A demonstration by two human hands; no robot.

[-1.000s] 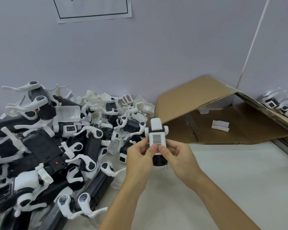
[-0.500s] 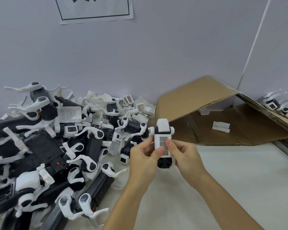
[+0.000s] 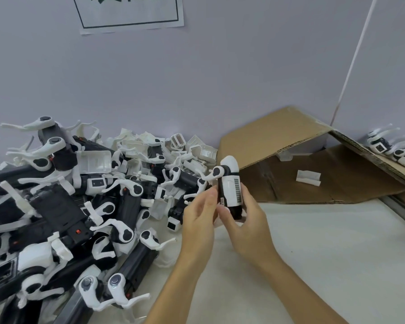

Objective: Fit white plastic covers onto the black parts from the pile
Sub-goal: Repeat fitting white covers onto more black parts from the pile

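Sign (image 3: 129, 11) on wall was cut off at top, text unreadable. The part (image 3: 229, 185), black w/ white cover on, was held above the table (image 3: 313, 242), just right of the pile (image 3: 68, 202). Its lower end was hidden behind the right hand (image 3: 246, 220), which gripped it w/ curled fingers. Long axis near upright, rounded white end up, grille side facing right. Left hand (image 3: 200, 213) touched its left edge w/ fingertips; firm pinch or not, couldn't tell. Cardboard (image 3: 313, 174) lay behind.

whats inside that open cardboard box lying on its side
In the cardboard box lie one white plastic cover on its lower wall and a clear piece farther back. The upper flap hides the deeper corner.
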